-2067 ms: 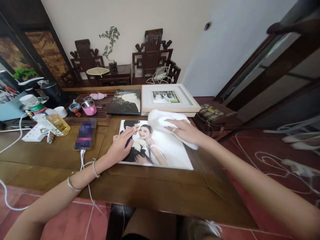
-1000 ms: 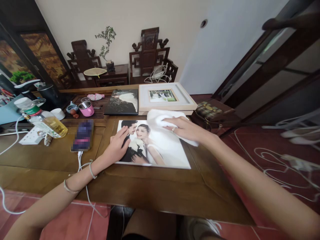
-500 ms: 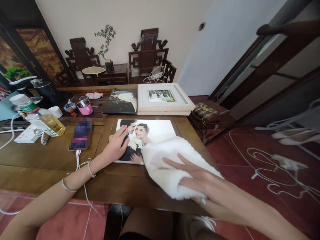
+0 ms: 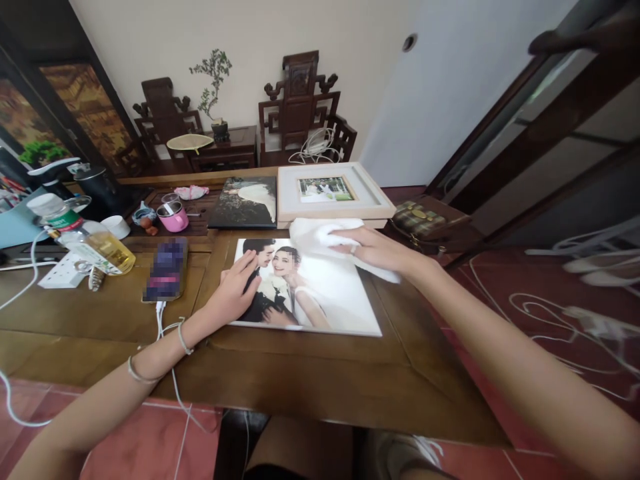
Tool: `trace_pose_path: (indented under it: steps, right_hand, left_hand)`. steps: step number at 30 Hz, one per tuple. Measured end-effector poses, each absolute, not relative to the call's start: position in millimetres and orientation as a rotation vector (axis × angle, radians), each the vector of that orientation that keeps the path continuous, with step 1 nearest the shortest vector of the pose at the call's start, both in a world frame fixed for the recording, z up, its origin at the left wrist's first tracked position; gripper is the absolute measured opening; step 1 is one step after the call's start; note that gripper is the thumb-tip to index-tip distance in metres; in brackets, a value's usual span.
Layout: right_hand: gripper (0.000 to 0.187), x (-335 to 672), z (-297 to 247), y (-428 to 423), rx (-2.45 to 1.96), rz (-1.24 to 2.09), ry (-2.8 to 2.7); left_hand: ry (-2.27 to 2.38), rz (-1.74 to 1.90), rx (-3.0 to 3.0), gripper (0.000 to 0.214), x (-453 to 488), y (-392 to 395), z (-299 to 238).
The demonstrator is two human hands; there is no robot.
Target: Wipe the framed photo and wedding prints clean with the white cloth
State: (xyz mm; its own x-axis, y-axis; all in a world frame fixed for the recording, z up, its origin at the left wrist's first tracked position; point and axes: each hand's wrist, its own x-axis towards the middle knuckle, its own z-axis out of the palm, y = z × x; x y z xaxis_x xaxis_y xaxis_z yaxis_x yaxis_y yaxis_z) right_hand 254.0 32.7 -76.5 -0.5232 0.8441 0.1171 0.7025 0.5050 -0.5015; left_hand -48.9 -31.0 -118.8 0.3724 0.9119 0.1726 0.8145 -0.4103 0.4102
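A photo panel point(image 4: 340, 307) showing a couple lies flat on the wooden table point(image 4: 280, 380). My left hand point(image 4: 235, 287) rests with its fingers stretched out on the panel's left side. At the panel's upper right corner, my right hand point(image 4: 367, 245) grips a white cloth point(image 4: 315, 233), which is bunched under the fingers and spreads over the panel's far edge. Part of the cloth hangs past the right edge of the panel. My right fingertips are partly sunk in the folds.
Behind the panel lie a dark photo panel point(image 4: 243, 203) and light wooden frames point(image 4: 287, 213). To the left are a phone point(image 4: 165, 270) on a white cable, a bottle point(image 4: 107, 247), a power strip point(image 4: 63, 270) and a pink cup point(image 4: 173, 217). A plaid bag point(image 4: 420, 217) sits beyond the right edge.
My right hand has moved the white cloth from the panel's lower right up to its far right corner, uncovering the lower right of the photo. My left hand has stayed in place.
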Motion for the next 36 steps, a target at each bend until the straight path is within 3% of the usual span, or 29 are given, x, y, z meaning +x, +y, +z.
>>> trace_pose_path:
  steps: [9, 16, 30, 36]
  right_hand:
    - [0.031, 256.3, -89.7, -61.9, -1.065, 0.434, -2.589]
    - [0.047, 248.2, -89.5, -131.8, -0.750, 0.413, -2.725]
    - [0.035, 235.0, -89.1, 9.1, -1.081, 0.251, -2.579]
    - [0.034, 233.6, -95.4, -31.4, -1.007, 0.220, -2.586]
  left_hand:
    - [1.540, 0.603, 2.373, 0.045, -48.1, -32.4, -121.1]
    - [1.547, 0.580, 2.390, 0.045, -47.8, -32.3, -121.3]
    - [1.530, 0.598, 2.381, 0.046, -51.2, -31.0, -124.4]
    - [1.539, 0.652, 2.327, 0.047, -51.1, -30.7, -126.4]
